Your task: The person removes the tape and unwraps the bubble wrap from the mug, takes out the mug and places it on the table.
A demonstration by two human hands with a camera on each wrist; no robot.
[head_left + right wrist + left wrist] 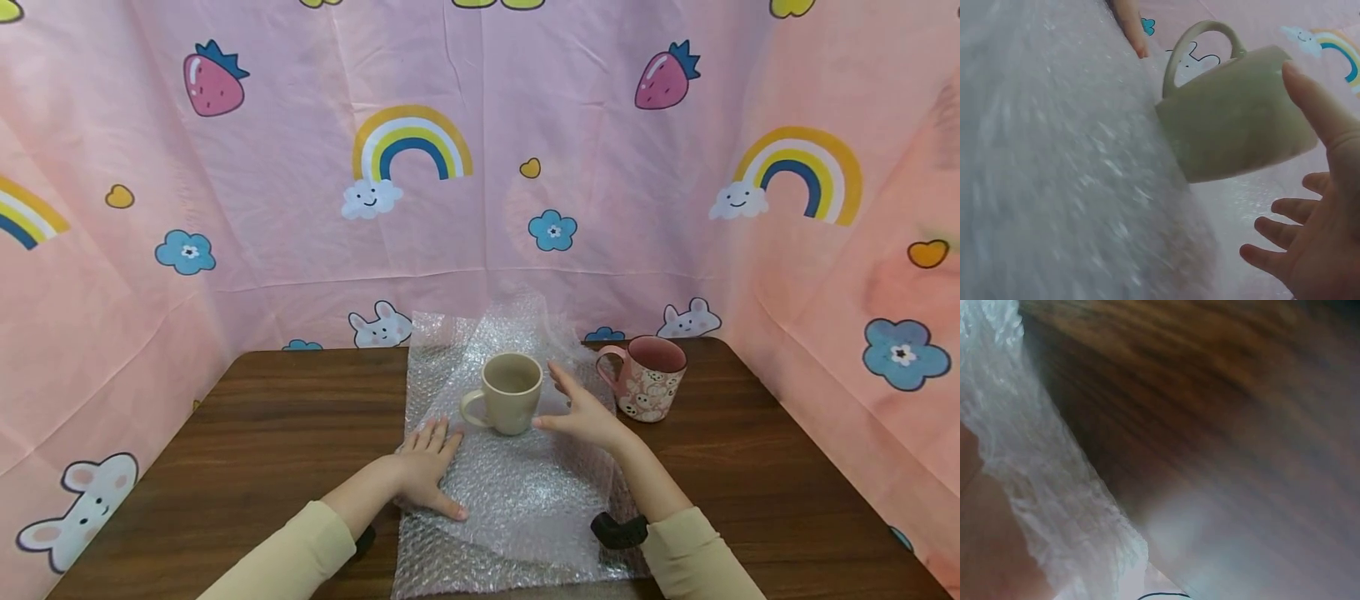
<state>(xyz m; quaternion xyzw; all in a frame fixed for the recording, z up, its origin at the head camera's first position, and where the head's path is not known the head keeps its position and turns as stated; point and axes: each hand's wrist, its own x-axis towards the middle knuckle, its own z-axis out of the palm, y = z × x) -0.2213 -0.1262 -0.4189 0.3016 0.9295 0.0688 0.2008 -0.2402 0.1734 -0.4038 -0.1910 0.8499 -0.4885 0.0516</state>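
Note:
A cream mug stands upright on sheets of bubble wrap, its handle toward the left. My left hand lies on the wrap just in front of the handle, fingers spread. To the mug's right, my right hand is held with thumb and fingers apart. In the right wrist view a gap shows between most fingers of that hand and the mug, while the thumb tip overlaps the mug's side. The left wrist view catches the wrap's edge and part of the hand.
A pink patterned mug stands at the back right of the brown wooden table, beside the wrap. Pink printed cloth hangs behind the table and along both sides. A black strap piece is at the right wrist.

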